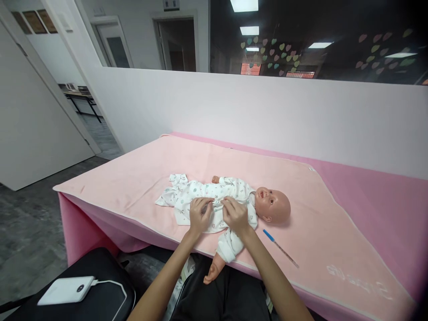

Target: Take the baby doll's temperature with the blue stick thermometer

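Note:
A baby doll [273, 206] lies on its back across the table, head to the right. It wears a white printed baby outfit [197, 189] with long sleeves. Both my hands meet over the front of the doll's chest. My left hand [200, 215] pinches the cloth with its fingertips, and my right hand [236, 216] pinches the cloth just to the right of it. A small fastening may lie between them, too small to make out. One doll arm [216, 268] hangs toward me over the table's near edge.
A pink blanket [133, 165] covers the table. A thin stick with a blue handle [280, 248] lies right of the doll. At lower left, a white power bank [67, 290] with a cable rests on a black seat [100, 272]. A white wall [267, 116] stands behind the table.

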Demonstrator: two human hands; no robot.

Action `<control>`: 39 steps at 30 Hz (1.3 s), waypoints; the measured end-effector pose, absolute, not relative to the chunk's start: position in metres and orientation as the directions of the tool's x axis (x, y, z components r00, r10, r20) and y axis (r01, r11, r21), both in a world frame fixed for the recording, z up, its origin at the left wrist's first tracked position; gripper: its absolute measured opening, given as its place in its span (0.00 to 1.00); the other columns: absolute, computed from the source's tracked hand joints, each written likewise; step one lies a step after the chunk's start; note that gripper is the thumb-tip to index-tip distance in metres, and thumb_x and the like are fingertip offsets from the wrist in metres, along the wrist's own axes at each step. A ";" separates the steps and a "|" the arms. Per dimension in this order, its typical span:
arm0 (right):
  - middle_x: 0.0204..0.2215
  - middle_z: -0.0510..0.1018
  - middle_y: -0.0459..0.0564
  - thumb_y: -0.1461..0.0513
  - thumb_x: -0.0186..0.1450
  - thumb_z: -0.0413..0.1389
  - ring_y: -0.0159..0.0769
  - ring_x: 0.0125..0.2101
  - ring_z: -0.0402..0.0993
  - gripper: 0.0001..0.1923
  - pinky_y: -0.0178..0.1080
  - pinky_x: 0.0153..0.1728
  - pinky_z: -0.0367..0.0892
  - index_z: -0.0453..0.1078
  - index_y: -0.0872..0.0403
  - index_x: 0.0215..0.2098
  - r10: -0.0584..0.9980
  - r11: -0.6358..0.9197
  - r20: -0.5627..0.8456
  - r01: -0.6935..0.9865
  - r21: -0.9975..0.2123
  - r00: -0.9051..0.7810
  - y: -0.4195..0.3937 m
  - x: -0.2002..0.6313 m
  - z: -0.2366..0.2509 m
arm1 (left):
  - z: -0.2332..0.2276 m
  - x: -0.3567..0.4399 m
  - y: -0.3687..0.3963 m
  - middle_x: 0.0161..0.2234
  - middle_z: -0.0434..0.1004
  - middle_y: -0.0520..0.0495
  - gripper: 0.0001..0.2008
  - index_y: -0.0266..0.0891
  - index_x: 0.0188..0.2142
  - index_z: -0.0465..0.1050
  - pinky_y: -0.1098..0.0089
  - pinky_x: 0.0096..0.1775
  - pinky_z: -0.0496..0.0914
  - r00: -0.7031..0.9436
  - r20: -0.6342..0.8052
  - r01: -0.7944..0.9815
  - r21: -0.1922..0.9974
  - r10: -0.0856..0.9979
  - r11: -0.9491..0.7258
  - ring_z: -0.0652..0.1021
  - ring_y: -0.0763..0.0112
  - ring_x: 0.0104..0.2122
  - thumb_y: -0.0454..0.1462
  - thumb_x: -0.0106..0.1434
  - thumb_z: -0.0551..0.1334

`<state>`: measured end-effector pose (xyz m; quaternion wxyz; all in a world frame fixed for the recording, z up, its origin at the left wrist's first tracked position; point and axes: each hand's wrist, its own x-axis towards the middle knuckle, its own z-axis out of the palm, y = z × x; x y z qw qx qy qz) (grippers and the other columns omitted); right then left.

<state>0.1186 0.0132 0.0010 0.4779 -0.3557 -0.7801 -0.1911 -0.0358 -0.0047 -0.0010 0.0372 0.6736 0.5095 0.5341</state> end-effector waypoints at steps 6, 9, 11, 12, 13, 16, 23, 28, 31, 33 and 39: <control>0.33 0.75 0.51 0.69 0.60 0.47 0.33 0.31 0.71 0.11 0.33 0.28 0.62 0.69 0.55 0.38 0.465 0.677 0.809 0.734 -0.063 -0.360 0.015 0.098 -0.002 | 0.000 -0.034 -0.006 0.33 0.76 0.50 0.10 0.42 0.35 0.73 0.63 0.42 0.63 -0.133 0.669 0.665 0.607 0.731 -0.435 0.72 0.67 0.37 0.36 0.64 0.53; 0.34 0.74 0.52 0.67 0.62 0.48 0.34 0.33 0.70 0.10 0.34 0.30 0.63 0.68 0.55 0.39 0.518 0.649 0.794 0.751 -0.124 -0.317 0.014 0.098 -0.002 | -0.001 -0.033 -0.006 0.33 0.76 0.50 0.10 0.42 0.34 0.73 0.63 0.42 0.63 -0.141 0.664 0.678 0.605 0.734 -0.417 0.72 0.67 0.37 0.35 0.63 0.53; 0.32 0.73 0.51 0.66 0.62 0.49 0.35 0.34 0.70 0.08 0.34 0.31 0.63 0.68 0.55 0.37 0.548 0.651 0.774 0.743 -0.156 -0.318 0.013 0.099 -0.001 | -0.002 -0.032 -0.005 0.32 0.76 0.50 0.10 0.42 0.32 0.73 0.63 0.42 0.63 -0.143 0.666 0.684 0.601 0.732 -0.413 0.72 0.67 0.36 0.35 0.63 0.53; 0.32 0.73 0.51 0.66 0.61 0.49 0.35 0.34 0.70 0.07 0.34 0.32 0.63 0.68 0.55 0.36 0.560 0.654 0.765 0.736 -0.174 -0.317 0.013 0.100 -0.001 | -0.002 -0.032 -0.004 0.32 0.75 0.50 0.10 0.41 0.32 0.73 0.63 0.42 0.63 -0.146 0.667 0.684 0.601 0.730 -0.413 0.72 0.66 0.36 0.35 0.63 0.53; 0.31 0.73 0.51 0.66 0.61 0.49 0.35 0.34 0.69 0.06 0.34 0.32 0.63 0.67 0.55 0.35 0.569 0.658 0.760 0.728 -0.191 -0.315 0.013 0.100 0.000 | -0.003 -0.033 -0.003 0.32 0.75 0.50 0.09 0.41 0.31 0.73 0.63 0.41 0.63 -0.148 0.671 0.683 0.601 0.727 -0.415 0.71 0.66 0.36 0.35 0.63 0.53; 0.30 0.72 0.50 0.67 0.61 0.48 0.35 0.34 0.69 0.05 0.34 0.33 0.64 0.66 0.55 0.33 0.583 0.664 0.750 0.715 -0.217 -0.313 0.014 0.100 0.000 | -0.004 -0.033 -0.002 0.32 0.74 0.49 0.09 0.41 0.31 0.73 0.63 0.41 0.63 -0.155 0.683 0.679 0.598 0.714 -0.425 0.71 0.66 0.37 0.35 0.62 0.54; 0.29 0.72 0.49 0.66 0.65 0.46 0.33 0.32 0.69 0.06 0.33 0.32 0.63 0.64 0.55 0.33 0.587 0.653 0.756 0.721 -0.231 -0.289 0.015 0.101 0.000 | -0.003 -0.033 -0.006 0.36 0.74 0.47 0.08 0.40 0.37 0.71 0.62 0.44 0.63 -0.105 0.707 0.712 0.545 0.700 -0.443 0.71 0.64 0.40 0.37 0.62 0.54; 0.27 0.71 0.48 0.64 0.67 0.44 0.32 0.30 0.69 0.08 0.33 0.28 0.61 0.64 0.54 0.34 0.581 0.630 0.762 0.751 -0.198 -0.287 0.014 0.100 -0.001 | -0.001 -0.030 -0.008 0.41 0.74 0.45 0.12 0.41 0.43 0.71 0.61 0.46 0.62 0.014 0.727 0.760 0.438 0.687 -0.480 0.72 0.64 0.42 0.36 0.62 0.54; 0.27 0.71 0.48 0.64 0.67 0.44 0.32 0.29 0.68 0.07 0.33 0.27 0.60 0.63 0.55 0.35 0.568 0.623 0.770 0.762 -0.174 -0.289 0.014 0.099 -0.003 | -0.002 -0.029 -0.007 0.41 0.74 0.46 0.10 0.41 0.42 0.72 0.61 0.46 0.62 0.046 0.716 0.778 0.412 0.696 -0.475 0.72 0.65 0.41 0.35 0.62 0.54; 0.26 0.71 0.48 0.65 0.67 0.45 0.31 0.29 0.68 0.07 0.34 0.27 0.60 0.63 0.55 0.35 0.561 0.620 0.776 0.767 -0.165 -0.287 0.015 0.099 -0.004 | -0.003 -0.029 -0.007 0.39 0.75 0.47 0.09 0.41 0.39 0.72 0.62 0.45 0.61 0.038 0.714 0.780 0.416 0.699 -0.468 0.71 0.65 0.40 0.35 0.62 0.55; 0.27 0.73 0.48 0.66 0.67 0.45 0.32 0.29 0.70 0.07 0.34 0.28 0.62 0.65 0.55 0.36 0.546 0.630 0.793 0.757 -0.174 -0.272 0.016 0.100 -0.007 | -0.003 -0.028 -0.006 0.33 0.75 0.48 0.06 0.40 0.35 0.70 0.62 0.42 0.61 0.017 0.704 0.791 0.425 0.710 -0.440 0.71 0.65 0.36 0.37 0.61 0.56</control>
